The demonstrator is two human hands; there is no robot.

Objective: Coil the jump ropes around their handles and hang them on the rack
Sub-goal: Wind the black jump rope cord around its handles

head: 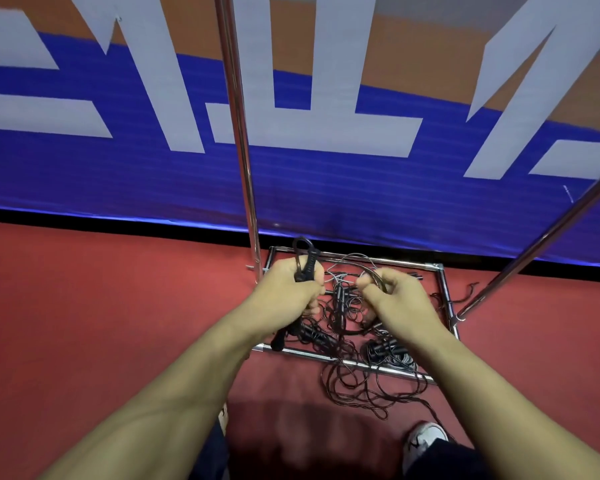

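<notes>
Left fingers (317,273): curled tight round a pair of black handles (307,263), which I hold upright and together so they make one firm core to wind on; their looped top end stands clear above my fist.

Right fingers (368,280): thumb and forefinger pinched on a thin strand of the rope (352,268), the other fingers folded in; I pinch rather than grip so the cord can feed through under light tension.

Left hand (290,289): raised above the pile, the lower handle ends poking out beneath my palm.

Right hand (399,299): level with the left and just beside it, so each turn is a short pass, I judge.

Rope between hands: it arcs from the handles across to my pinch; how many turns already sit on the handles I cannot tell.

Pile of jump ropes (357,344): a tangle of dark cords and more black handles lying inside the rack's base frame (444,296) on the red floor (101,306), some loops spilling over the near bar towards my shoe (425,441).

Rack poles (245,161): chrome uprights rising from the base; no hanging rope is in view on them.

Stage: winding one rope, hanging not yet done, most ropes untouched.
</notes>
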